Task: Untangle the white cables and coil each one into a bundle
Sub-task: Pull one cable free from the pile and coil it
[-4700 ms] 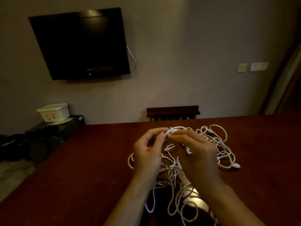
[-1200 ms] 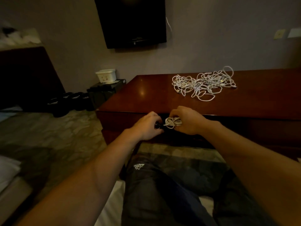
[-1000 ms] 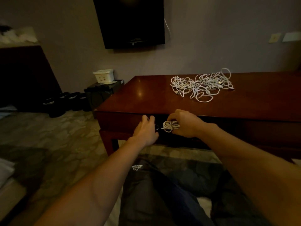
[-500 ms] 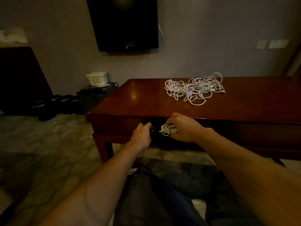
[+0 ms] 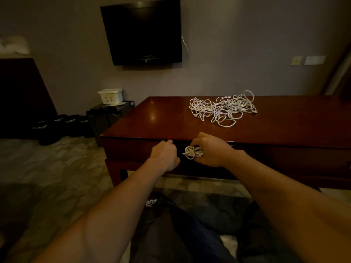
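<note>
**Coiled bundle held at the desk front**

Since a second ago my left hand [image 5: 165, 154] has stayed at the dark drawer front below the desk [image 5: 161, 122] edge, fingers curled; I cannot tell whether it grips anything. My right hand [image 5: 210, 149] clamps the coiled bundle [image 5: 190, 151] just beside it. Well apart, on the desk top, lies the tangle of white cables [image 5: 222, 109].

No readable text is found. A small white logo [image 5: 151, 202] is seen on the dark trousers [image 5: 171, 234], possibly lettering, too blurred to be read. Wall plates [image 5: 295, 61] are unmarked as seen.
</note>
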A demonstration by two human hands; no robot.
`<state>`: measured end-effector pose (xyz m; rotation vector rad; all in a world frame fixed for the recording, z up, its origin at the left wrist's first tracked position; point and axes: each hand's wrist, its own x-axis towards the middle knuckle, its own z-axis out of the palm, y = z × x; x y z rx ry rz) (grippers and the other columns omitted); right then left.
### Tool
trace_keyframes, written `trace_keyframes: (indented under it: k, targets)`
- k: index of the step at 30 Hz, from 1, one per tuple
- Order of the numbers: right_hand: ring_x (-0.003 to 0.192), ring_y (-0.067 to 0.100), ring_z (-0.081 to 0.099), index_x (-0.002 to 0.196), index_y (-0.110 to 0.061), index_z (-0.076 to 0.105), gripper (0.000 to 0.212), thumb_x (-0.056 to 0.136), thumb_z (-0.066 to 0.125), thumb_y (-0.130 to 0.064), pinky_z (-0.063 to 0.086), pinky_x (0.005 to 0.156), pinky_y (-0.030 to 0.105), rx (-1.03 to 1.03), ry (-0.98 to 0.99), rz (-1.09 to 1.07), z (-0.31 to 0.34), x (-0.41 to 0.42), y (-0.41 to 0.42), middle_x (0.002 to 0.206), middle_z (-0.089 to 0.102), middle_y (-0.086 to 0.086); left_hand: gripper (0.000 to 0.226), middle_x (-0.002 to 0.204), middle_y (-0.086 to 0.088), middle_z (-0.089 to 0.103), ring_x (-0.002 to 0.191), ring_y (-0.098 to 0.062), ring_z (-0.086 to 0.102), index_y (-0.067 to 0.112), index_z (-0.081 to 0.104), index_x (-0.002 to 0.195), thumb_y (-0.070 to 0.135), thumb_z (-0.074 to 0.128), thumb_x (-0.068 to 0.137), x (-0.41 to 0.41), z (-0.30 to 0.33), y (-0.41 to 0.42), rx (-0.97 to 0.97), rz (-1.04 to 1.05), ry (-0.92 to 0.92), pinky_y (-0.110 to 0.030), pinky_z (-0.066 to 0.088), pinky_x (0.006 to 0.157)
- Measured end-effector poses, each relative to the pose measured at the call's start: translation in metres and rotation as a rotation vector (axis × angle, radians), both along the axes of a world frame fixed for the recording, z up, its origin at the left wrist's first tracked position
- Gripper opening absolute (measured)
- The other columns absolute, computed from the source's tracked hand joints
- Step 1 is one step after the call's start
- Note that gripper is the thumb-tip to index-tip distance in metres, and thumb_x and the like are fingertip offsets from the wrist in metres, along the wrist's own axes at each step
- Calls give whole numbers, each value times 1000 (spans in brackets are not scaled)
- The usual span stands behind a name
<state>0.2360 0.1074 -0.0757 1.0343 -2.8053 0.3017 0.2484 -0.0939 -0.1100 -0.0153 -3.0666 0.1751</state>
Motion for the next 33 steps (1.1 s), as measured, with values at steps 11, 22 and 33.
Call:
trace_keyframes:
  k: [11, 22, 33]
  targets:
    - [105, 25, 59, 121, -21, 70, 45, 83, 83, -40, 55, 86, 40, -43, 65, -37, 4, -4, 9, 112, 60, 4, 42, 73, 0, 50, 69, -23, 54, 19, 49, 73, 46, 57, 104, 37, 43, 18, -201, -106, -147, -38, 53, 70]
    - [86, 15, 69, 112, -22, 66, 30, 89, 82, -33, 55, 69, 29, -282, -317, -179, 6, -7, 14, 102, 72, 1, 43, 70, -4, 70, 60, -18, 63, 5, 76, 95, 47, 67, 100, 47, 92, 28, 334, -74, -674, -30, 57, 62]
    - [79, 20, 59, 97, -13, 58, 36, 90, 81, -39, 49, 65, 33, -601, -737, -357, -17, -13, 29, 91, 66, 10, 55, 131, -21, 60, 111, -33, 72, 17, 40, 150, 0, 62, 102, 9, 23, 31, 1186, 6, -374, -38, 64, 86]
